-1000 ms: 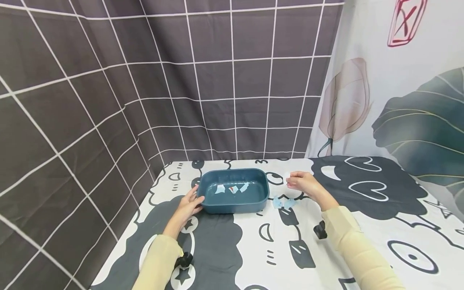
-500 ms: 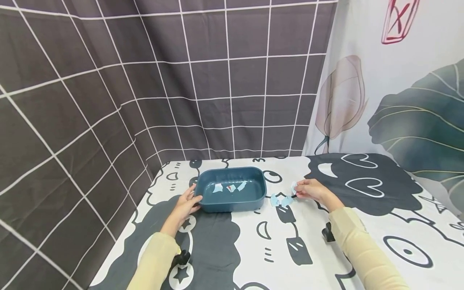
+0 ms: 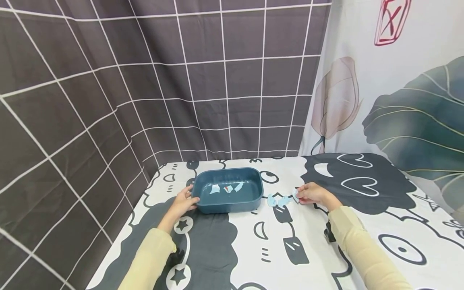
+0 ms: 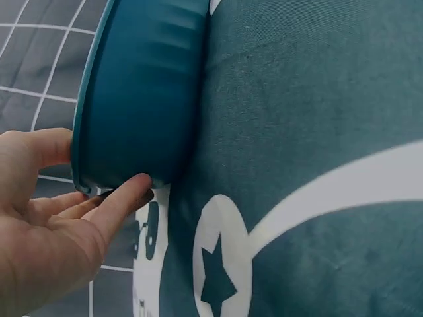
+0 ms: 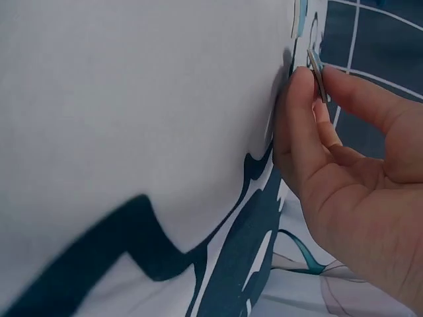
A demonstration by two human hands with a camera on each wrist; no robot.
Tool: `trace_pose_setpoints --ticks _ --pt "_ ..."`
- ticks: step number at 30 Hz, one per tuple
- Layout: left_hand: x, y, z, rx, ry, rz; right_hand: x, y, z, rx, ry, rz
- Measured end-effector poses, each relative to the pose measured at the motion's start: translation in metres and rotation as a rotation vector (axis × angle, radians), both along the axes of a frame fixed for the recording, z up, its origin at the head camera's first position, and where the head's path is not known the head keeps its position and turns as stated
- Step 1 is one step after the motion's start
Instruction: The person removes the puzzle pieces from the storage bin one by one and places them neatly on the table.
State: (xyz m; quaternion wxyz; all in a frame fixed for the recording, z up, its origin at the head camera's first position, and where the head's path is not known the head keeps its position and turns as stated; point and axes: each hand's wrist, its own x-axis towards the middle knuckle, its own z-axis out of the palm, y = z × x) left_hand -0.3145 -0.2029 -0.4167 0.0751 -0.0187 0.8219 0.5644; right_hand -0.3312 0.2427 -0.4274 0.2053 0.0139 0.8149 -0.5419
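A dark blue-green plastic basin (image 3: 227,208) stands on the table with several pale blue and white jigsaw pieces (image 3: 228,189) in it, one with a red mark. At its left end my left hand (image 3: 183,202) holds the rim and corner, thumb at the rim and fingers against the outer wall (image 4: 142,86). Two pale blue jigsaw pieces (image 3: 278,200) lie on the cloth right of the basin. Beside them, my right hand (image 3: 312,193) pinches a thin jigsaw piece (image 5: 317,74) between thumb and fingers; it is tilted, seen edge-on in the right wrist view.
A black and white cartoon cloth (image 3: 253,257) covers the table. Behind and to the left hangs a dark grid curtain (image 3: 203,100). On the right is a white curtain (image 3: 362,36) printed with leaves and a flower.
My right hand has come down toward the table beside the two loose pieces, and the pinched piece now shows. The left hand stays at the basin. The whole view shifts slightly.
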Motion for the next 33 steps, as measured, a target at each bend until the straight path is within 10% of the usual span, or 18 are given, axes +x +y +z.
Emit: trace_pose_setpoints --ticks 11,19,33 --pt "-0.004 -0.003 0.003 -0.094 0.026 -0.021 -0.017 0.009 -0.02 0.018 0.067 0.054" --pt "-0.003 -0.006 0.003 -0.098 0.019 -0.044 -0.001 -0.008 0.002 0.261 0.093 -0.022" --pt "-0.001 -0.01 -0.007 -0.088 -0.002 -0.044 0.007 -0.006 0.003 0.219 0.149 -0.052"
